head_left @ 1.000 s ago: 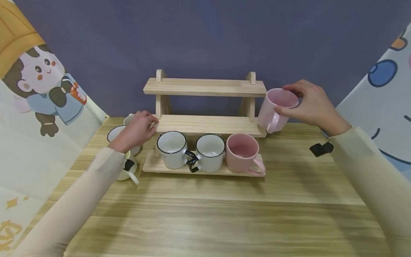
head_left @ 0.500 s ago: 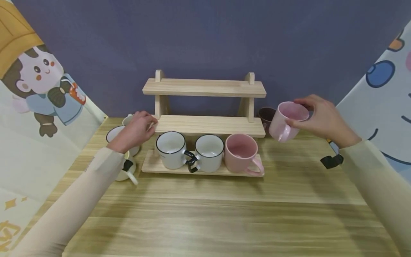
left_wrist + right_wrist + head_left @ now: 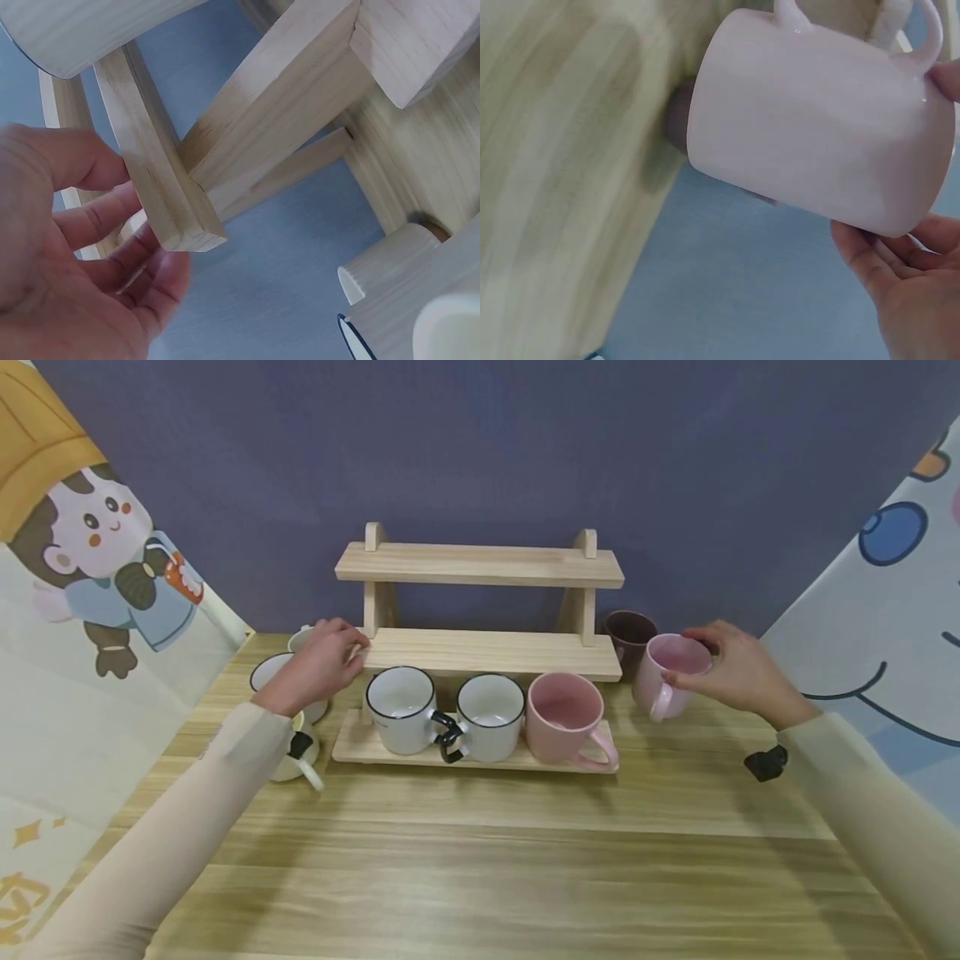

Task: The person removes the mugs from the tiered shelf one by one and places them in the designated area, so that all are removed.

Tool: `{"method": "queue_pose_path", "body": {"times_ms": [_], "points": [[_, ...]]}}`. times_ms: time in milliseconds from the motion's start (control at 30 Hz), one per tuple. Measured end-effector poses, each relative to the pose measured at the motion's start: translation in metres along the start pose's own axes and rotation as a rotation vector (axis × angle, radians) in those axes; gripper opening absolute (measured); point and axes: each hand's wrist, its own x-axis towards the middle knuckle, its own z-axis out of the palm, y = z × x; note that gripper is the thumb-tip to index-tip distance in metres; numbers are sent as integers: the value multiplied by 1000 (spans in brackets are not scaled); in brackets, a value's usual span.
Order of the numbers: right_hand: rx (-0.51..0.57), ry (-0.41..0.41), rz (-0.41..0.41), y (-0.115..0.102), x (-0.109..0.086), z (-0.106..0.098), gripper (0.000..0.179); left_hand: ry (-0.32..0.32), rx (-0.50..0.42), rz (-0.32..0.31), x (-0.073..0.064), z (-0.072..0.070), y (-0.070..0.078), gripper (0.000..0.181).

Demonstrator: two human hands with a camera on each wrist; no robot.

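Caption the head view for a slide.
Right hand grips a light pink mug beside a wooden rack held by the left hand.

My camera shows a wood-grain table bearing a three-tier wooden rack. On its lowest board I see two dark-rimmed white mugs and, rightmost, a pink mug. A brown cup stands tableside, right of the rack; pale mugs, partly hidden, left.

To my eye, the pale pink, rounded ceramic mug at 3 o'clock is smooth and glossy; the tan, tiered wooden rack, matt. The flat, tan wood-grain tabletop at 6 o'clock carries a soft sheen; the dark blue, flat cloth backdrop at 12 o'clock looks matt.
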Motion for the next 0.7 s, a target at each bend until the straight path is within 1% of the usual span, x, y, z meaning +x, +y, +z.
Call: {"method": "queue_pose_path", "body": {"times_ms": [100,200,300,367,500,600,700], "points": [[7,-1,4,5,-1,7,79,-7,-8,-47,1,0,0,28],[12,-5,5,9,-1,13,80,-23,-30,-115,1,0,-1,33],[10,-15,-6,14,-1,19,81,-33,-53,-165,3,0,-2,37],[9,-16,-19,16,-1,22,81,-35,-59,-179,5,1,-3,39],[9,2,-52,20,-2,27,78,-36,-37,-196,12,3,-3,43],[-17,8,-54,21,-3,31,77,-55,-35,-228,15,2,-3,46],[-21,-17,-35,22,-3,34,78,-80,-52,-248,16,0,-3,48]]}}
